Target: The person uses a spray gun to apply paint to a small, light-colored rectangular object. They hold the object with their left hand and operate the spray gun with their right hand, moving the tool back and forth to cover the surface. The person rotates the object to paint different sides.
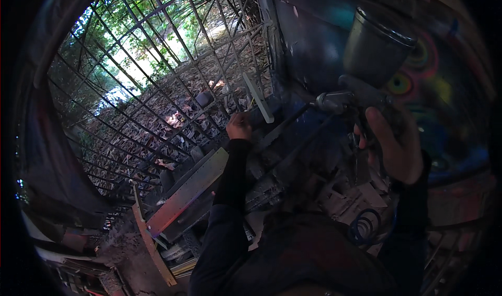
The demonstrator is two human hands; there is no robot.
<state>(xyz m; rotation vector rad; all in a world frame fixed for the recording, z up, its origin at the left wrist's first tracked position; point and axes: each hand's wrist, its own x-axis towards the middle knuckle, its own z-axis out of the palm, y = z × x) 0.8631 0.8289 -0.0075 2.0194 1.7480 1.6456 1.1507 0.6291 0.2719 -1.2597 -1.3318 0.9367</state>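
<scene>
My right hand (400, 144) is wrapped round a spray gun (337, 101), its metal nozzle pointing left. A dark, lidded paint cup (379, 45) sits tilted on top of the gun. Ahead of the nozzle, my left hand (239, 127) is closed, with its fingertips in shadow. Just beyond it stands a narrow pale strip (257, 98), tilted, with a dark surface beside it. Whether my left fingers grip that piece is too dim to tell.
A metal grille (151, 71) fills the upper left, with leaf-strewn ground behind it. Long boards (185, 196) lie below my left arm. A coiled blue hose (364, 227) hangs near my right forearm. A wall painted in bright colours (444, 92) curves at the right.
</scene>
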